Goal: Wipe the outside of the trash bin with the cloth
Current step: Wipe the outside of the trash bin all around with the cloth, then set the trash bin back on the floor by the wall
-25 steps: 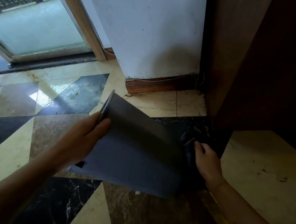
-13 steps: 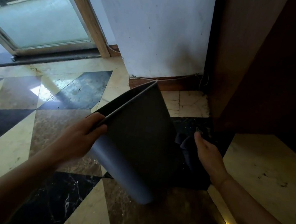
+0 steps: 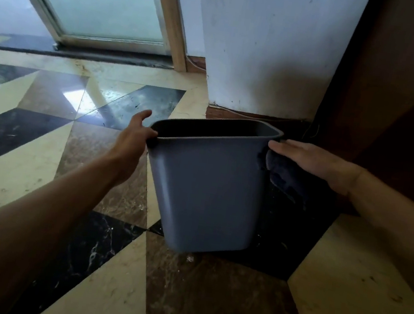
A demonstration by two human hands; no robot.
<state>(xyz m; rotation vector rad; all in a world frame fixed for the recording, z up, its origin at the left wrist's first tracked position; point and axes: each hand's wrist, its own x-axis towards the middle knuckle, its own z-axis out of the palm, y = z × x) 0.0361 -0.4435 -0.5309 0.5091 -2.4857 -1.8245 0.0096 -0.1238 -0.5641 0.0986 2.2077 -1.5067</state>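
Note:
A grey-blue rectangular trash bin (image 3: 206,193) stands upright on the marble floor, its open top facing up. My left hand (image 3: 135,134) rests at the bin's left rim corner, thumb on the rim and fingers spread apart. My right hand (image 3: 313,161) lies flat against the bin's right side near the top, pressing a dark blue cloth (image 3: 284,177) to the wall of the bin. Part of the cloth hangs below my palm; the bin's right face is hidden.
A white wall corner (image 3: 261,58) with a brown skirting stands just behind the bin. Dark wooden furniture (image 3: 399,90) rises close on the right. A glass sliding door (image 3: 97,2) and its track lie at the back left. The patterned marble floor (image 3: 43,151) extends left and forward.
The bin has swung from lying tilted on its side to standing upright. My left hand loosened from a full grip on the rim. My right hand with the cloth rose to the upper right side.

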